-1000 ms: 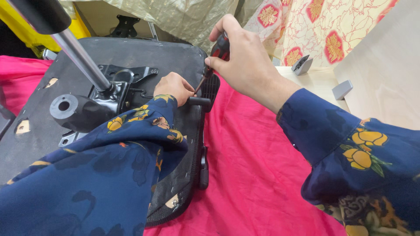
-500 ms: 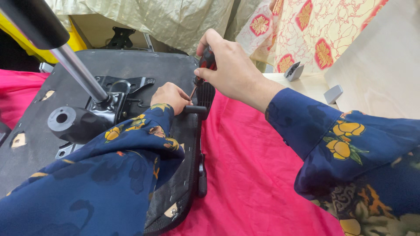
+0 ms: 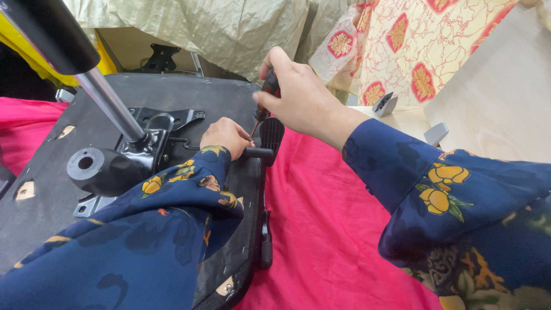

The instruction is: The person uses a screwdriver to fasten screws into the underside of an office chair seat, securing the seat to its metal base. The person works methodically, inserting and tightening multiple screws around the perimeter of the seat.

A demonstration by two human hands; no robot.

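Note:
An upturned black office chair seat (image 3: pixel 63 189) lies on a pink cloth (image 3: pixel 321 229), with its metal mechanism plate (image 3: pixel 166 123) and chrome gas-lift column (image 3: pixel 109 103) on top. My right hand (image 3: pixel 298 95) grips a screwdriver (image 3: pixel 268 92) with a red and black handle, its shaft angled down to the seat's right edge. My left hand (image 3: pixel 227 136) rests on the seat by the screwdriver's tip, fingers curled around something small that I cannot make out. A black lever (image 3: pixel 258 153) sticks out just beside my left hand.
A thick black lever knob (image 3: pixel 100 169) juts from the mechanism at the left. Crumpled beige plastic sheeting (image 3: pixel 218 28) lies behind the seat. A red and cream patterned cloth (image 3: pixel 413 51) hangs at the right, next to a pale board (image 3: pixel 493 97) with grey brackets.
The view has shifted a little. My right hand and the screwdriver have dropped slightly and stay at the seat's edge; my left hand has kept its place.

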